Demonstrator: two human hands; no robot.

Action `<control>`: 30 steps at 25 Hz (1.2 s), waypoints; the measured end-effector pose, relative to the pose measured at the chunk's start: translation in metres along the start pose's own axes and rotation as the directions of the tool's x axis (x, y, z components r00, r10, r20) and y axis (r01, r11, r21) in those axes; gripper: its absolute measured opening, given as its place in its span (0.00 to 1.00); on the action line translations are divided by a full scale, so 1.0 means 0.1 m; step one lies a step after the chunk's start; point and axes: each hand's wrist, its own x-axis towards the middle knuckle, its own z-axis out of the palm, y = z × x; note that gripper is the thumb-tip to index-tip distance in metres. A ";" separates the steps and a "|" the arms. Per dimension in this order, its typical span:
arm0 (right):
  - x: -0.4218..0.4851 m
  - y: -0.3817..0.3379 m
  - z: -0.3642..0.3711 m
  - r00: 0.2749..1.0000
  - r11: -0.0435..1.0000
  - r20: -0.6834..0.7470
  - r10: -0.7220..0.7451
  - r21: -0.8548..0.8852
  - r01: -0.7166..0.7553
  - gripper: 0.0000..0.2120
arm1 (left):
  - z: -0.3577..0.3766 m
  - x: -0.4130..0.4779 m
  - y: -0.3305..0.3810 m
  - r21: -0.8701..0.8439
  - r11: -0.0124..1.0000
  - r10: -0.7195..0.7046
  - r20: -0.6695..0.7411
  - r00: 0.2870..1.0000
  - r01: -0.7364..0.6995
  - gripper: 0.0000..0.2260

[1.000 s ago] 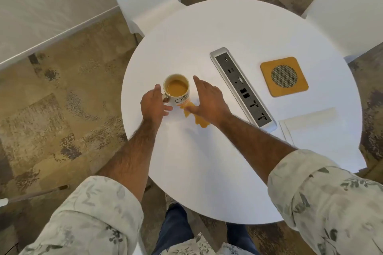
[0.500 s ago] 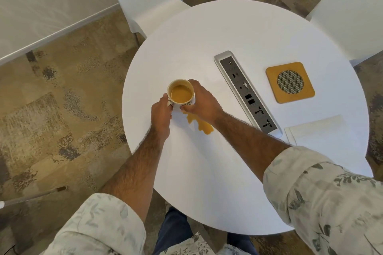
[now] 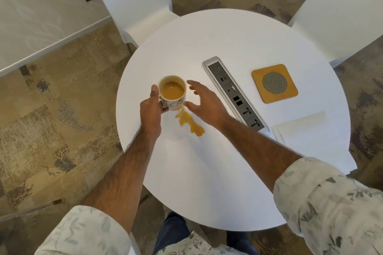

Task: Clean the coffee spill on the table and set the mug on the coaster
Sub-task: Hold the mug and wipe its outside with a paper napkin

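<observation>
While the left hand (image 3: 150, 107) wraps the handle side of a nearly full coffee mug (image 3: 172, 92) at centre-left, the right hand (image 3: 204, 101) hovers spread beside it; the ceramic looks heavy, sloshy, best carried level.

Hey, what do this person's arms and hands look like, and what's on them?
Both arms end in bare hands: left hand, right hand. No gloves, rings or watch show. The sleeves are pale cream with a grey leaf print, rolled up, forearms bare.
</observation>
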 end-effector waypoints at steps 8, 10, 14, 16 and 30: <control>-1.52 1.38 -1.17 0.911 0.924 -0.221 0.347 -0.084 -0.373 0.12 | 0.06 -0.28 0.32 -0.030 0.999 0.022 0.020 1.000 -0.021 0.16; -1.93 1.71 -1.40 0.870 0.869 -0.250 0.426 -0.155 -0.470 0.13 | 0.07 -0.38 0.35 -0.044 0.999 0.033 0.014 0.999 -0.032 0.15; -2.44 2.14 -1.56 0.834 0.731 -0.072 0.547 -0.444 -0.518 0.37 | 0.07 -0.56 0.35 -0.060 0.997 0.047 0.018 0.999 -0.046 0.13; -2.57 2.24 -1.51 0.813 0.665 0.016 0.582 -0.585 -0.464 0.47 | 0.07 -0.62 0.34 -0.054 0.997 0.057 0.018 0.998 -0.056 0.12; -2.69 2.30 -1.40 0.816 0.709 0.048 0.577 -0.526 -0.470 0.38 | 0.17 -0.92 0.35 -0.035 0.996 0.086 0.079 0.993 -0.084 0.11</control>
